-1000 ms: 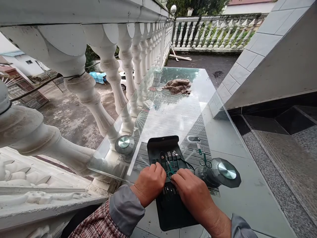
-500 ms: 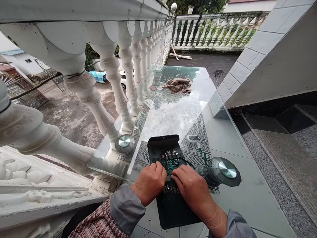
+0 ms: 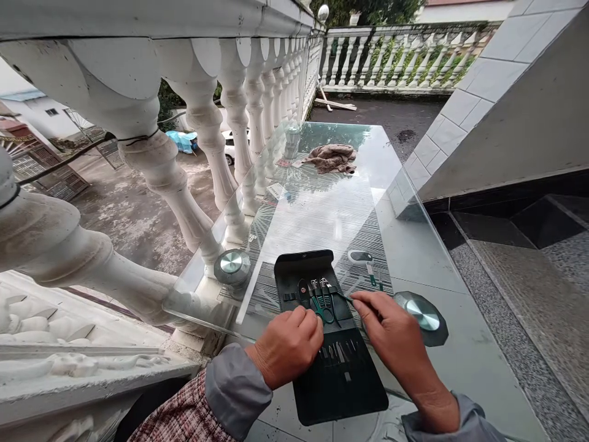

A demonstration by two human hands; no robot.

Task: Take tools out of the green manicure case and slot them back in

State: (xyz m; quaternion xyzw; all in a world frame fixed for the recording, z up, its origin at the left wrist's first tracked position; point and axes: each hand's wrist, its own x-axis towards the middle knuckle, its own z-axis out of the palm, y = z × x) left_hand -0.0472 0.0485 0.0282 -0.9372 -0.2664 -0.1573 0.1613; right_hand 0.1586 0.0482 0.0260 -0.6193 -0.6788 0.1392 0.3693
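An unfolded black manicure case [image 3: 340,393] lies on the glass table, with small steel tools in its lower flap. Nail clippers [image 3: 324,287] and green-handled scissors [image 3: 328,315] sit in its upper part. My left hand [image 3: 289,344] rests over the case's left side, fingers curled and tips at a ring of the scissors; they partly hide it. On the right, my right hand [image 3: 391,325] pinches the end of a thin dark green handle [image 3: 345,298], seemingly of nippers whose other end is in the case.
Beyond the case lie a white foot-file-like tool [image 3: 361,256] and loose small scissors [image 3: 380,281], partly hidden by my right hand. A crumpled brown cloth [image 3: 331,158] is farther back on the glass table [image 3: 427,258]. White balusters [image 3: 197,123] line the left.
My right hand has moved right and up from the case's middle to the dark green handle's end, uncovering the small tools. My left hand has shifted slightly right and down.
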